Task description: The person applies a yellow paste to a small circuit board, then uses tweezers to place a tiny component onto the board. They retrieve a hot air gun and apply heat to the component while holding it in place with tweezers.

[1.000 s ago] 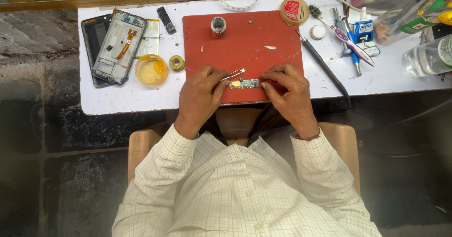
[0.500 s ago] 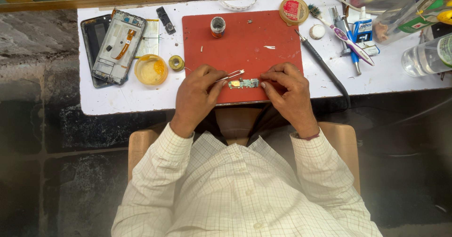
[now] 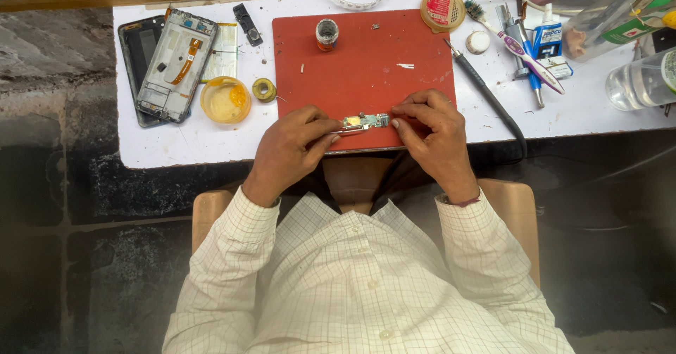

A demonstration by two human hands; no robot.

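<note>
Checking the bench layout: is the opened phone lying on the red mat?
No, the opened phone lies on the white table, left of the red mat.

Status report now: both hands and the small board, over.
Left hand and right hand both pinch the small green circuit board over the red rubber mat. Black soldering iron lies apart, right. Nothing blocks.

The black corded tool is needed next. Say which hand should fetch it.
Right, probably. The right hand is on the board's right end, nearest the corded tool beside the mat. The left hand would have to cross the board.
</note>
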